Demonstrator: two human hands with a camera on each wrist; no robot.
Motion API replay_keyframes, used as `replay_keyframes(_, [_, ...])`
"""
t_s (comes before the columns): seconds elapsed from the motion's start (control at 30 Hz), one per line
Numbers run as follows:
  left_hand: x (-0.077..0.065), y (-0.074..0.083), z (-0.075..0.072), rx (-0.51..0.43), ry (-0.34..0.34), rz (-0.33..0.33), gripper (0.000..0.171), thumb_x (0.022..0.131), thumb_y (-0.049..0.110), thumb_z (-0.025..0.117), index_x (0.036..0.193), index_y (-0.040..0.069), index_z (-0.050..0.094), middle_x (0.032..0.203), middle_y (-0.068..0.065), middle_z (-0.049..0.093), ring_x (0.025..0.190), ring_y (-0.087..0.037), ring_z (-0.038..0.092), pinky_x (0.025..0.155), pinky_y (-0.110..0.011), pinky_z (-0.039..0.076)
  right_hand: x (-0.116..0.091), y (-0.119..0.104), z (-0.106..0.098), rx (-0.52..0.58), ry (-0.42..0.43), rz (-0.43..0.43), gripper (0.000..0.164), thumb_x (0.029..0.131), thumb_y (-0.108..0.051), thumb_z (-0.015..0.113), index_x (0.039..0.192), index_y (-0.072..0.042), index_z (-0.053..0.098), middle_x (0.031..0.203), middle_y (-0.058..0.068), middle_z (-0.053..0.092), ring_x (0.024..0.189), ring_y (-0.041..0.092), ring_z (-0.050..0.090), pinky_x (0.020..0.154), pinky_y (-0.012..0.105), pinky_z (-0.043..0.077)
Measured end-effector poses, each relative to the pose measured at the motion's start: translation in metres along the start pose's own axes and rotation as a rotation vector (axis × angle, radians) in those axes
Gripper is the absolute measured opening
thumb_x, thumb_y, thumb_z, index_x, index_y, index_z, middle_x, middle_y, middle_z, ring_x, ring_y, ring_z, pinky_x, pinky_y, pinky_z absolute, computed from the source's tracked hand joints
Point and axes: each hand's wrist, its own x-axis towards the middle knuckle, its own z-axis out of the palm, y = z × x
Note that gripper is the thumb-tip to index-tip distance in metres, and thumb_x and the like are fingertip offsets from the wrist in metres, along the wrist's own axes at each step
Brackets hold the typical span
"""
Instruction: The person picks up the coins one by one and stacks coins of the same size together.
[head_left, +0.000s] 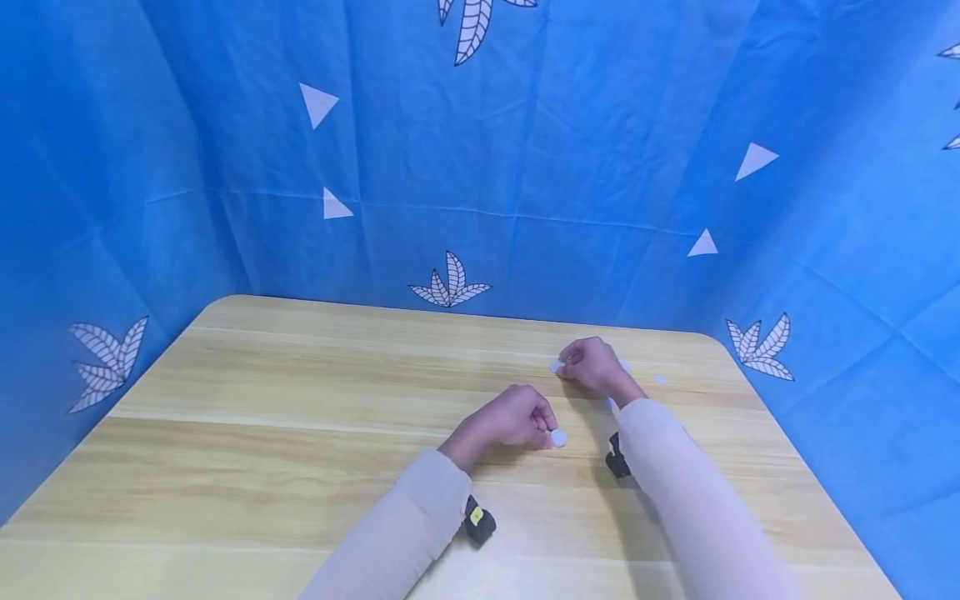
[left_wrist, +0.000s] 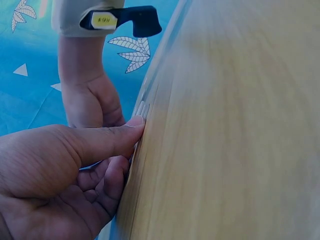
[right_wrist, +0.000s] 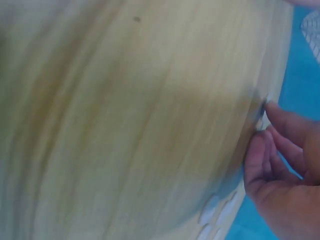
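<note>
We see a blue curtain point(head_left: 450, 150) printed with white leaves point(head_left: 449, 292) and triangles point(head_left: 318, 104) | before it, we find a wood-grain table point(head_left: 262, 467) | there, the left hand point(head_left: 513, 417) pinches a round white disc point(head_left: 559, 437) | farther back, the right hand point(head_left: 594, 364) pinches a second white disc point(head_left: 555, 365) | loose white discs point(right_wrist: 208, 210) lie near the right hand, on the wood

the left hand point(left_wrist: 65, 175) has its thumb near thin pale pieces point(left_wrist: 141, 108) on the tabletop point(left_wrist: 225, 130) (right hand point(left_wrist: 90, 100) beyond).
</note>
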Motion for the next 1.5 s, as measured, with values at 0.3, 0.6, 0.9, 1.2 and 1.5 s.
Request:
replay_keyframes(0.3, [0.002, 0.003, 0.0, -0.011, -0.006, -0.005, 0.014, 0.082, 0.006, 0.086, 0.09, 0.009, 0.075, 0.077, 0.005, 0.066, 0.073, -0.007, 0.06, 0.071, -0.019, 0.052, 0.007, 0.005, -0.01, -0.012, -0.095, -0.039, 0.026, 0.093, -0.011, 0.075, 0.116, 0.0, 0.07, 0.113, 0.016, 0.07, 0.11, 0.033, 0.064, 0.098, 0.048, 0.051])
replay_keyframes(0.6, [0.002, 0.004, 0.0, -0.009, -0.007, -0.007, 0.015, 0.082, 0.006, 0.086, 0.091, 0.009, 0.075, 0.078, 0.005, 0.066, 0.074, -0.007, 0.06, 0.071, -0.019, 0.052, 0.01, 0.0, -0.015, -0.034, -0.153, -0.027, 0.024, 0.089, -0.007, 0.073, 0.111, 0.001, 0.07, 0.113, 0.014, 0.07, 0.108, 0.03, 0.062, 0.102, 0.049, 0.048])
replay_keyframes(0.9, [0.0, 0.004, -0.001, -0.019, -0.011, -0.031, 0.015, 0.083, 0.006, 0.085, 0.093, 0.009, 0.075, 0.081, 0.004, 0.067, 0.077, -0.009, 0.061, 0.074, -0.02, 0.053, 0.017, 0.001, -0.012, 0.024, -0.156, 0.032, 0.017, 0.089, -0.01, 0.074, 0.099, -0.005, 0.062, 0.096, 0.008, 0.062, 0.091, 0.023, 0.056, 0.084, 0.035, 0.047])
replay_keyframes(1.2, [0.0, 0.004, -0.001, -0.022, -0.01, -0.042, 0.014, 0.083, 0.007, 0.085, 0.091, 0.01, 0.074, 0.081, 0.004, 0.066, 0.077, -0.009, 0.061, 0.074, -0.021, 0.052, 0.015, 0.005, -0.017, 0.188, -0.213, 0.027, 0.021, 0.087, 0.001, 0.066, 0.108, 0.003, 0.064, 0.099, 0.011, 0.065, 0.088, 0.021, 0.061, 0.078, 0.031, 0.054])
replay_keyframes(1.5, [0.0, 0.003, 0.001, -0.02, -0.013, -0.053, 0.016, 0.082, 0.006, 0.086, 0.092, 0.01, 0.075, 0.081, 0.004, 0.067, 0.076, -0.01, 0.061, 0.073, -0.021, 0.053, 0.005, 0.006, -0.029, 0.259, -0.269, -0.02, 0.026, 0.086, 0.007, 0.062, 0.111, 0.007, 0.064, 0.099, 0.012, 0.066, 0.085, 0.021, 0.062, 0.079, 0.034, 0.056])
